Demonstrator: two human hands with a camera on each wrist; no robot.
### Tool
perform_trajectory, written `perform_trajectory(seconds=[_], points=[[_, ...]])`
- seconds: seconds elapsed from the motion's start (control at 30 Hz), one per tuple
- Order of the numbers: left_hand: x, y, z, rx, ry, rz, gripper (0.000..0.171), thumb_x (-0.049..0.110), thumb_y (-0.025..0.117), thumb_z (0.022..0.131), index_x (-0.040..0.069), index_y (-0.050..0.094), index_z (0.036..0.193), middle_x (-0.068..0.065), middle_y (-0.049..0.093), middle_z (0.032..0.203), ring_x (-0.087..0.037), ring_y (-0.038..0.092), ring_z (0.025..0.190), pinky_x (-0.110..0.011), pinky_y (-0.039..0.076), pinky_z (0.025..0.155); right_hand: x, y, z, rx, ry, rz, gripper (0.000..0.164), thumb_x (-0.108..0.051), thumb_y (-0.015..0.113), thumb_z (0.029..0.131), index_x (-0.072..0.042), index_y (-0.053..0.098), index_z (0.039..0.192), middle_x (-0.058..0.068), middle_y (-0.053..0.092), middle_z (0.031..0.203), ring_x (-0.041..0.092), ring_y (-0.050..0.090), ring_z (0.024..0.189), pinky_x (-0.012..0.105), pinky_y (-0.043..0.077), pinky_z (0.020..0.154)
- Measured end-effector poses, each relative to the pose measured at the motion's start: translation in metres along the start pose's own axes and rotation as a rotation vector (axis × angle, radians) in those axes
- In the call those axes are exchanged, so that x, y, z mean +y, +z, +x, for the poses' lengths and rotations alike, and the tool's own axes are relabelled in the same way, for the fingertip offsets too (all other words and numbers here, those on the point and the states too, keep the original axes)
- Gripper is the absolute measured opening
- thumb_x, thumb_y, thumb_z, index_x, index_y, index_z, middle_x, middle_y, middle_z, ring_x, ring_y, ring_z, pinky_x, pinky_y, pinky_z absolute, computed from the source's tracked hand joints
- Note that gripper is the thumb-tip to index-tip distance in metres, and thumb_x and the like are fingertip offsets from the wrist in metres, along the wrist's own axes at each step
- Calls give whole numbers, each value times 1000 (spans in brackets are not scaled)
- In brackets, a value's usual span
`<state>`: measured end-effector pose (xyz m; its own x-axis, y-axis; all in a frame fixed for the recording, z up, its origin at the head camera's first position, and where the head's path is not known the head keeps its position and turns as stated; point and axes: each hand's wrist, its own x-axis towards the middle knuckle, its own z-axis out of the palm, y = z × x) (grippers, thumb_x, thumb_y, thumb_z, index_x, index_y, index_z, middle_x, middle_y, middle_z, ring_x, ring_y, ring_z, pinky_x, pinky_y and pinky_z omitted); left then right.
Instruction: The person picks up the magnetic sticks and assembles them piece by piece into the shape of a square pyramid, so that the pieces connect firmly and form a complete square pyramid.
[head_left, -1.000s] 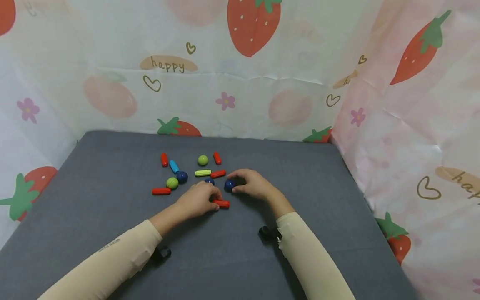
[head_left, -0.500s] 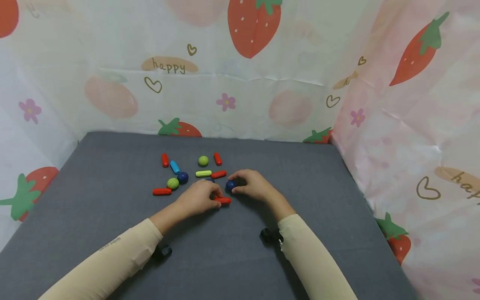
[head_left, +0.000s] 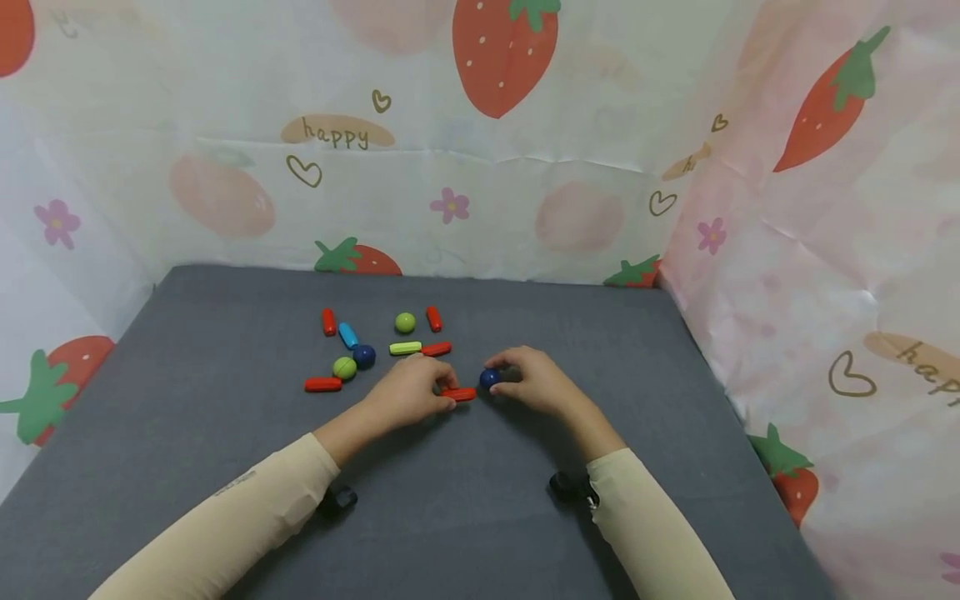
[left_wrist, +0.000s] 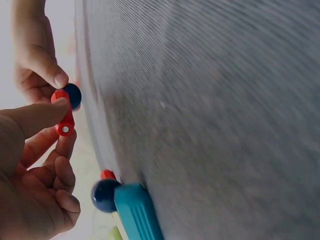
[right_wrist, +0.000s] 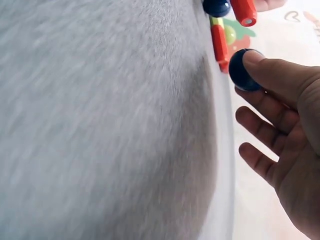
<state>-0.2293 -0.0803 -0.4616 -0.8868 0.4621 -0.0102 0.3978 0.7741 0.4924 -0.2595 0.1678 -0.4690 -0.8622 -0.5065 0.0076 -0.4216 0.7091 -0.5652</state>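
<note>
Lying leftmost on the grey cloth point(head_left: 465, 517), a red stick point(head_left: 323, 384); a green ball point(head_left: 345, 367) just beside its end. Light-blue stick point(head_left: 348, 336) farther back, dark blue ball point(head_left: 363, 357) near it. Next, left hand point(head_left: 405, 392), thumb and fingers pinching a second red stick point(head_left: 459, 393), which sits between the two hands, free end toward the right. Yellow-green stick point(head_left: 406, 348) beyond that hand. Rightmost, right hand point(head_left: 536, 383) pinching another dark blue ball point(head_left: 490, 379) by thumb and fingertip, just apart from the pinched stick; its remaining fingers are spread.
</note>
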Motion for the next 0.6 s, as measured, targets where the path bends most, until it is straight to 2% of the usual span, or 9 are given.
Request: perform_trajectory(seconds=[0.17,0.4,0.6], points=[[7,5,7,33,46,3,14,27,85,86,22,77,96,11,70,89,-9,59,80,-35,52,80,8,-4,-13,14,20,1,35,-22,80,91,-16,72,124,1,70,120,21,61,116,46,48,102],[17,12,17,37,29,18,14,27,85,86,22,77,97,9,69,89,-10,59,81,-35,52,79,18,-6,-27,26,83,40,35,-23,81,90,-16,73,123,1,69,120,23,61,117,47,47,104],[20,18,26,39,41,24,14,25,84,87,20,77,98,7,70,87,-10,59,77,-32,52,76,24,-5,-32,37,110,52,33,-25,82,89,-19,74,121,0,70,119,22,61,117,46,48,102]])
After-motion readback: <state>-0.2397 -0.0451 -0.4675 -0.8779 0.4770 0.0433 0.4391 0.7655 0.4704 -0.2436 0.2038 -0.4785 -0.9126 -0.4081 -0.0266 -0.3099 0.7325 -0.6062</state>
